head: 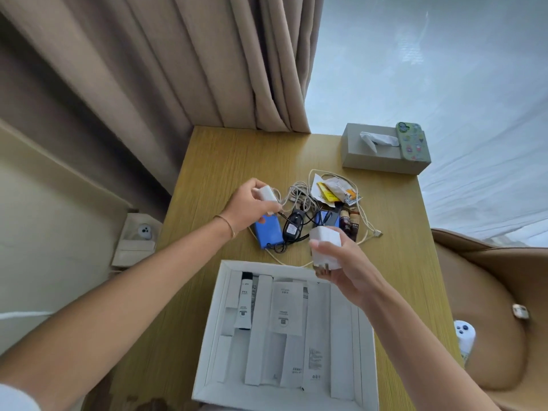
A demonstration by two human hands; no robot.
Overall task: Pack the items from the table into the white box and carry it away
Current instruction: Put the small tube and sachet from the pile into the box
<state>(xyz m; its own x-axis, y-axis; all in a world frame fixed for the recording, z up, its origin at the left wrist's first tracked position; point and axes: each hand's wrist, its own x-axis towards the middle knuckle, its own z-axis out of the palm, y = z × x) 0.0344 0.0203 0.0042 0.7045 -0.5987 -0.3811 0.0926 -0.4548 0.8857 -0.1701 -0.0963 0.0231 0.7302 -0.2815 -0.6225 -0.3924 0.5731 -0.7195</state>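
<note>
The open white box (216, 336) lies at the near edge of the wooden table (225, 155), with white cartons and leaflets inside. My right hand (344, 265) holds a large white plug charger (324, 247) just above the box's far rim. My left hand (252, 207) grips a smaller white charger (266, 193) whose pale cable trails into a tangle of white cables (302, 194). Behind the box lie a blue flat pack (268, 232), a black adapter (292, 226), crumpled yellow packets (332, 189) and two small brown bottles (350, 222).
A grey tissue box (373, 155) with a green-cased phone (413, 140) on it stands at the table's far right corner. Beige curtains (178, 69) hang behind. A tan chair (489, 307) with a white device (464, 333) is at the right.
</note>
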